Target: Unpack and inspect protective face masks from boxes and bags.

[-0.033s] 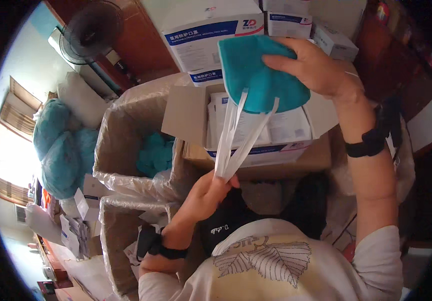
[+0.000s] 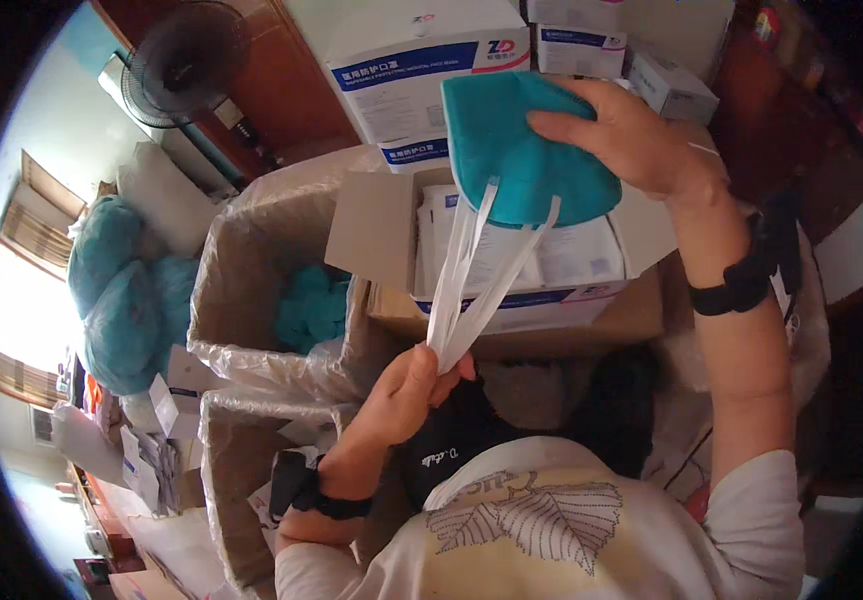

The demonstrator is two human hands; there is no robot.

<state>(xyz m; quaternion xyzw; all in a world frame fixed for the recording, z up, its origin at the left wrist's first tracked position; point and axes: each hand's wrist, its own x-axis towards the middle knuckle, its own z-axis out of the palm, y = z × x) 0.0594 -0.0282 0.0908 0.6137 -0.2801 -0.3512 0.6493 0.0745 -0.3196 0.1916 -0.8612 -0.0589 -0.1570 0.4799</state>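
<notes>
A folded teal face mask (image 2: pixel 521 150) hangs tilted over an open carton (image 2: pixel 376 225). My right hand (image 2: pixel 641 140) pinches its upper right part, thumb on the near side and fingers hidden behind. Two white straps (image 2: pixel 481 270) run from the mask's lower edge down to my left hand (image 2: pixel 416 390). That hand is closed around the strap ends, its thumb pressed against them, and the straps look taut. Inside the carton, behind the mask, lie white printed packets (image 2: pixel 576 252).
Left of the carton stands a plastic-lined box (image 2: pixel 236 260) holding teal masks (image 2: pixel 313 305). A second lined box (image 2: pixel 241 480) is nearer me. Closed white cartons (image 2: pixel 401 100) are stacked behind. Teal-filled bags (image 2: pixel 116 320) and a black fan (image 2: pixel 181 65) are at left.
My left hand has shifted very slightly down and left at the strap ends, its thumb now more upright. The mask and my right hand look almost unchanged.
</notes>
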